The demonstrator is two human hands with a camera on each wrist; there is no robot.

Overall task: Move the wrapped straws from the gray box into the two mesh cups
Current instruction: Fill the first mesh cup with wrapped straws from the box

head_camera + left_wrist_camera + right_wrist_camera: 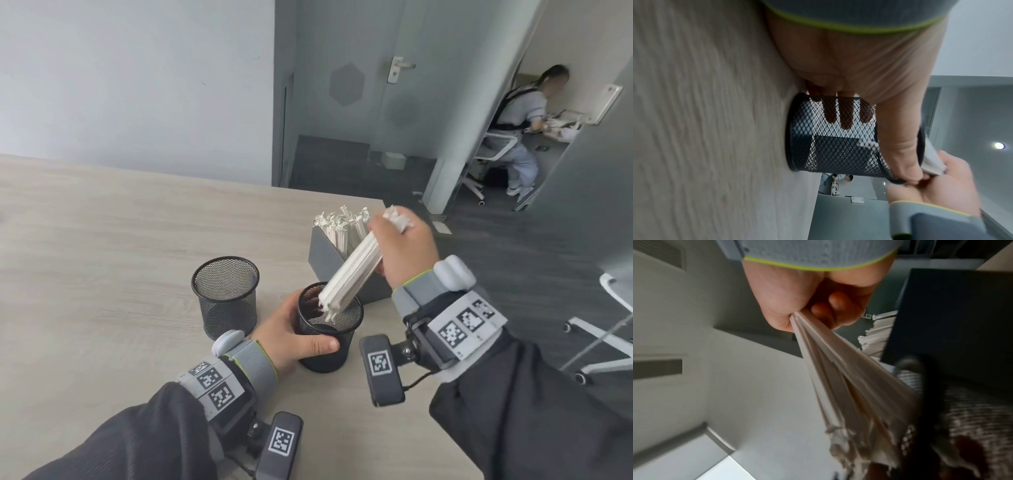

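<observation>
Right hand point(404, 246) clenched around a bundle of wrapped straws point(352, 274), fingers point(830, 308) curled tight on the upper part, lower tips slanting down from the grip into the mouth of the near mesh cup point(329, 329). Left hand point(291, 332) wrapped around that cup, thumb on its near wall. Gray box point(325, 257) just behind the right fingers, more straws point(339, 226) standing inside. Second mesh cup point(224, 294) left of the left fingers, on the table point(102, 257).

Your head camera looks down from above at the table point(120, 222), a little way off. Each wrist camera sits very close, looking along your hand. All three views share the near mesh cup point(329, 337) and the bundle of straws point(352, 274).
</observation>
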